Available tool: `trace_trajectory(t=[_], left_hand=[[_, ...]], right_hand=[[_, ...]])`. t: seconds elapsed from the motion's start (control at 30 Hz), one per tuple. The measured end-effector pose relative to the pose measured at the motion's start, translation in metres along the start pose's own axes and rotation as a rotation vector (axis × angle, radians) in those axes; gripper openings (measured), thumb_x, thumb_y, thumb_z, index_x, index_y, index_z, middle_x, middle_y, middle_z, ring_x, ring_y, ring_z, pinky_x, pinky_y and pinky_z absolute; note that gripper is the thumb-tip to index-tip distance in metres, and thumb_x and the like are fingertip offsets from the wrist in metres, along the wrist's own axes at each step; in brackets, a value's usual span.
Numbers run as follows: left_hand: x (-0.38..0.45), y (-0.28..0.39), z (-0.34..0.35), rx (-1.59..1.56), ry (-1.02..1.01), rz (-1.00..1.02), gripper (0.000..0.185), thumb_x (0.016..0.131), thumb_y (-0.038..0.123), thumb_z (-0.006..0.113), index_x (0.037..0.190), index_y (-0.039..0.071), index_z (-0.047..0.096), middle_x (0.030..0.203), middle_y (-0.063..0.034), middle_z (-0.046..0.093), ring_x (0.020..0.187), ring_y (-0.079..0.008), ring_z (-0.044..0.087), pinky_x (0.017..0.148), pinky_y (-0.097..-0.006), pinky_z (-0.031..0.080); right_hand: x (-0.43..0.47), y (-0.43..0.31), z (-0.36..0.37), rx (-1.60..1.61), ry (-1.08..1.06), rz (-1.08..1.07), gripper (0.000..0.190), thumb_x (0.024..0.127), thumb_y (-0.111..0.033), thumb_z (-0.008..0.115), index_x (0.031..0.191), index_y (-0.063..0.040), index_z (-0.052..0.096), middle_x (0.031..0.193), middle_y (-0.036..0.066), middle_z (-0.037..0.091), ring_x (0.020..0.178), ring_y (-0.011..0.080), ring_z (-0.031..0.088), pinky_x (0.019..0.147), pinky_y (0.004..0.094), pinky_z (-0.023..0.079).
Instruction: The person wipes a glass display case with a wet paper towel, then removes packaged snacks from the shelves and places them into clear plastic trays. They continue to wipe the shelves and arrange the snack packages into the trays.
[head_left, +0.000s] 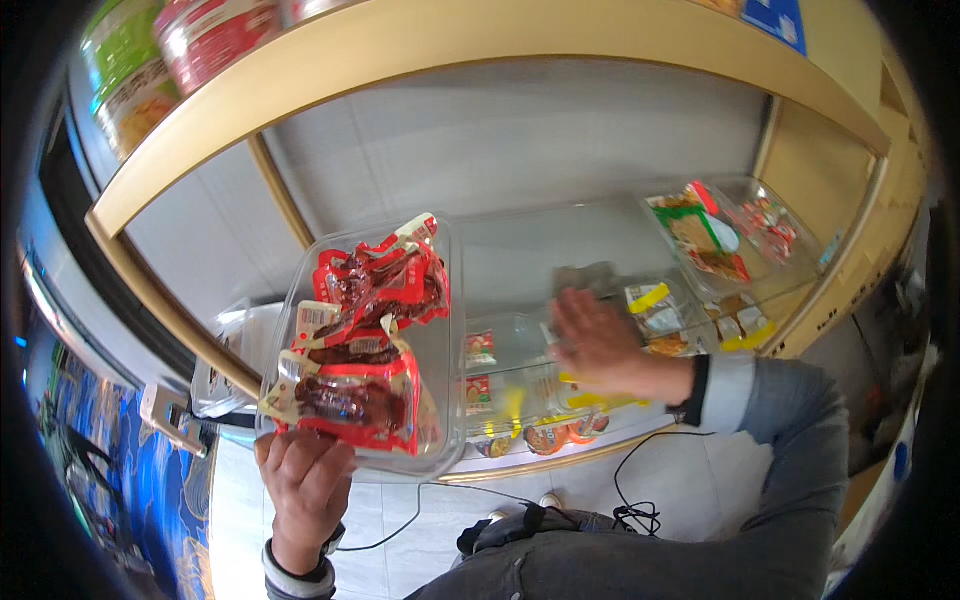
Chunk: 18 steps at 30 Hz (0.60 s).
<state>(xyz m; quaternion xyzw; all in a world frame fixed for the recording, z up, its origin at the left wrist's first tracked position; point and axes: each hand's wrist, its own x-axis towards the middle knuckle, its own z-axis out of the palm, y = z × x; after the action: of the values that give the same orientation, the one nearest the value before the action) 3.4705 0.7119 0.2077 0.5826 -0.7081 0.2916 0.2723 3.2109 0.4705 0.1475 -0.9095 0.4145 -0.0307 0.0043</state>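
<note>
My left hand (304, 480) grips the near edge of a clear plastic tray (456, 337), raised above the left part of a glass shelf (525, 247). Several red vacuum packs of dark meat (360, 397) lie in the tray. My right hand (600, 337) is over the middle of the glass shelf, blurred, with a greyish brown cloth-like thing (592, 281) under or beside its fingers. Whether the hand grips it I cannot tell. Just right of that hand, a clear tray holds packets with yellow strips (651, 300).
At the shelf's back right stand clear trays with food packets (694, 232). Packaged snack cups (547, 439) stand on a level below the glass. A pale wooden frame (525, 45) crosses above, with plastic tubs (217, 37) on top. Black cables (637, 517) lie on the tiled floor.
</note>
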Motion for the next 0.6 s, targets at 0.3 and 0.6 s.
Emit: trace_trajectory(t=[0.3,0.6], left_hand=[[0.096,0.048,0.095,-0.193,0.026,0.15,0.03,0.058,0.008,0.07,0.086,0.01,0.062,0.083,-0.0045,0.057,0.077,-0.0253,0.055,0.067,-0.0371,0.038],[0.138,0.111,0.172,-0.281,0.018,0.175,0.027,0.063,0.015,0.072,0.088,0.013,0.062,0.08,-0.0015,0.055,0.078,-0.0215,0.055,0.068,-0.0354,0.04]], right_hand=[[-0.018,-0.036,0.038,0.124,0.451,-0.332,0.05,0.082,-0.025,0.052,0.126,-0.002,0.043,0.129,0.018,0.044,0.122,0.0335,0.039,0.104,0.0457,0.028],[-0.158,0.089,0.046,0.769,0.644,0.399,0.024,0.088,-0.016,0.048,0.102,0.001,0.059,0.098,0.016,0.061,0.092,0.0259,0.058,0.082,0.035,0.045]])
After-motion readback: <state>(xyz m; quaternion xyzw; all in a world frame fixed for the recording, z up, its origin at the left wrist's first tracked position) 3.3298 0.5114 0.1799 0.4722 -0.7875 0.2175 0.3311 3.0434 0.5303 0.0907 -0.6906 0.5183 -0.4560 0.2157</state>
